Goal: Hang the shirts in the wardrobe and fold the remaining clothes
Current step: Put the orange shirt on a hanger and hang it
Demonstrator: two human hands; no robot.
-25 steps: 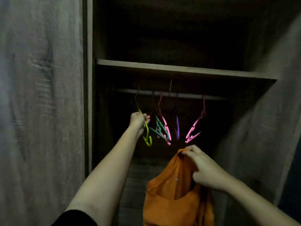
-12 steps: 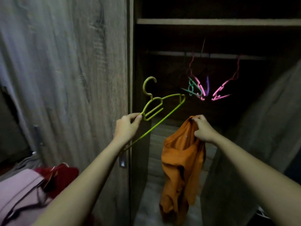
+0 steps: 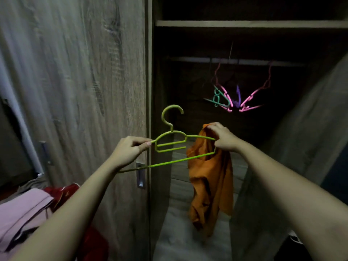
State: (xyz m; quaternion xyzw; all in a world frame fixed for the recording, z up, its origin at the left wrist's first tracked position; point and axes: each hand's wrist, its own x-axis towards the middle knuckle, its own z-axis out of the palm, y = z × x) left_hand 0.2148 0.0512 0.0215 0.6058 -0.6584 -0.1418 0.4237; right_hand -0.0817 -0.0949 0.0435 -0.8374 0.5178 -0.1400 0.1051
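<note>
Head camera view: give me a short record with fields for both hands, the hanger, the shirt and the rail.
left hand: pinches green hanger at its left end
right hand: grips orange shirt at its top, beside hanger's right end
orange shirt: hangs limp from right hand
rail: holds spare hangers, pink, teal, purple

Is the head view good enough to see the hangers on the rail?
Head view: wardrobe interior very dark, rail hangers dim and smeared; green hanger, shirt, left hand and right hand lit and sharper; frame edges bowed by the wide lens.
</note>
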